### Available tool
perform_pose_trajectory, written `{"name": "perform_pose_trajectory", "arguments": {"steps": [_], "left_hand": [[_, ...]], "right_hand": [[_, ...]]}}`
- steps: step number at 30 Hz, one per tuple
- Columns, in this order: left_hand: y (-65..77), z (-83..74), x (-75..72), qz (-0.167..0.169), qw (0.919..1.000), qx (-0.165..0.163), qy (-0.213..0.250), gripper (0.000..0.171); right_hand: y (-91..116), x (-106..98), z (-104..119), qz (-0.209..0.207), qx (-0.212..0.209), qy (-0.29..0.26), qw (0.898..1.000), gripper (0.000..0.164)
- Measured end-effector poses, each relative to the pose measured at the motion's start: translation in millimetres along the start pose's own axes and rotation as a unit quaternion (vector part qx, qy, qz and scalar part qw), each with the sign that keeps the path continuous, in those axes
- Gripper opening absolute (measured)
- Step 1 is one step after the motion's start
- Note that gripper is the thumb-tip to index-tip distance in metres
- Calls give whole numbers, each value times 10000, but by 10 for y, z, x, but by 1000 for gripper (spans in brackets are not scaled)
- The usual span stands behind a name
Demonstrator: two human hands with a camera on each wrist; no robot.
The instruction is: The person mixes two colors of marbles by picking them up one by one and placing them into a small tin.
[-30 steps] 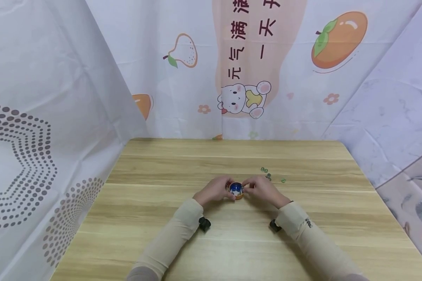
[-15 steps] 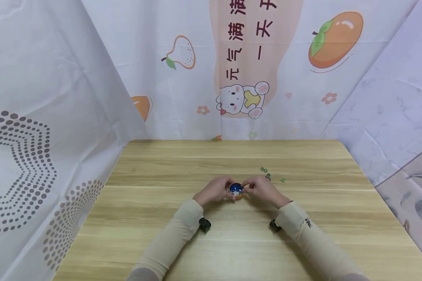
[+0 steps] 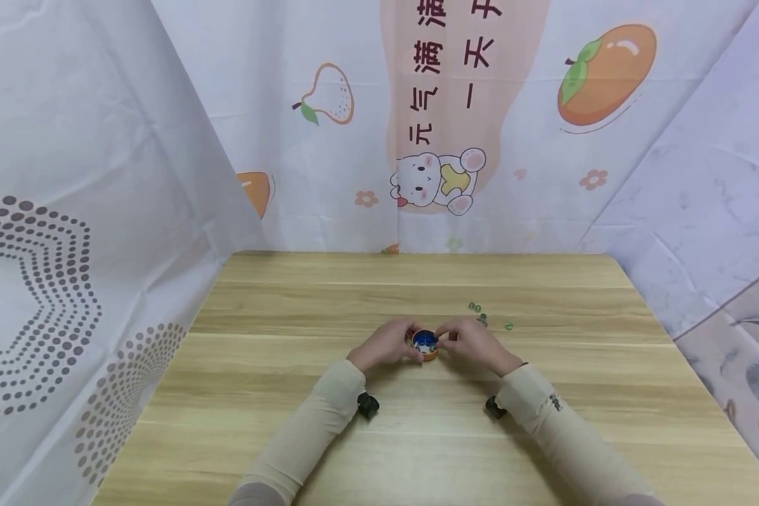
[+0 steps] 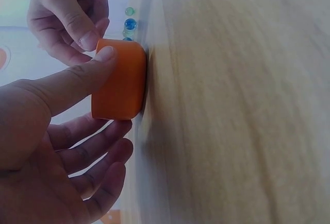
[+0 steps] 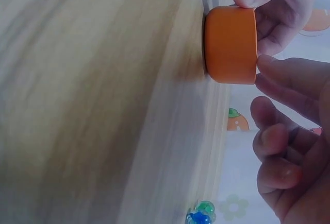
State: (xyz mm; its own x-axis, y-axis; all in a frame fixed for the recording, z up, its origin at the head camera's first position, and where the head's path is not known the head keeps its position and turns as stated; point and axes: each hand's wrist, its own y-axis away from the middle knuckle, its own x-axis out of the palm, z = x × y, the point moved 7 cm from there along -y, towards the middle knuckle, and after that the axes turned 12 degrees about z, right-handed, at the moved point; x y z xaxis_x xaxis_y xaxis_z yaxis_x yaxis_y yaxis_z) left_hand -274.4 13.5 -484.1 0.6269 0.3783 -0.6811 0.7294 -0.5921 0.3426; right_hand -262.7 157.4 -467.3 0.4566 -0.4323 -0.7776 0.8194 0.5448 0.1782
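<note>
A small round orange bowl (image 3: pixel 426 355), blue and white inside, stands on the table. My left hand (image 3: pixel 388 342) grips it from the left; in the left wrist view the thumb (image 4: pixel 100 59) presses its near wall, with fingers round the far side. At the right rim, the thumb and forefinger of my right hand (image 3: pixel 474 344) meet, the other fingers being loosely curled. In the right wrist view the orange bowl (image 5: pixel 231 45) hides what, if anything, lies between those fingertips. Small glassy things inside the bowl are too small to make out.
Several green and blue glass marbles (image 3: pixel 477 308) lie loose behind and right of my right hand. A lone green marble (image 3: pixel 509 326) sits farther right. The wooden table (image 3: pixel 291 295) ends at a printed cloth (image 3: pixel 335 161) at the back.
Both hands and the bowl stay in nearly the same place. The blue and white inside the bowl shows slightly differently; the head view has shifted a little.
</note>
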Motion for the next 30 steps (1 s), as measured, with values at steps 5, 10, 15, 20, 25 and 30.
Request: {"name": "perform_pose_trajectory", "arguments": {"steps": [5, 10, 15, 20, 25, 30], "left_hand": [[7, -8, -18, -37, 10000, 42, -7, 44], [14, -6, -28, -36, 10000, 13, -60, 44], [6, -13, -34, -17, 9998, -51, -170, 46], [-2, -11, -22, -5, 9998, -98, -163, 47], [-3, 0, -3, -57, 9998, -60, -195, 48], [14, -16, 6, -71, 9996, 29, -289, 48]], "right_hand": [[15, -44, 6, -26, -6, 73, 10000, 18], [37, -115, -35, -78, 0, 291, 9995, 17], [83, -222, -110, -125, 151, 270, 9994, 19], [149, -340, -198, -289, 290, 493, 9979, 21], [219, -436, -301, -391, 353, 545, 9971, 19], [294, -508, -427, -414, 492, 476, 9968, 17]]}}
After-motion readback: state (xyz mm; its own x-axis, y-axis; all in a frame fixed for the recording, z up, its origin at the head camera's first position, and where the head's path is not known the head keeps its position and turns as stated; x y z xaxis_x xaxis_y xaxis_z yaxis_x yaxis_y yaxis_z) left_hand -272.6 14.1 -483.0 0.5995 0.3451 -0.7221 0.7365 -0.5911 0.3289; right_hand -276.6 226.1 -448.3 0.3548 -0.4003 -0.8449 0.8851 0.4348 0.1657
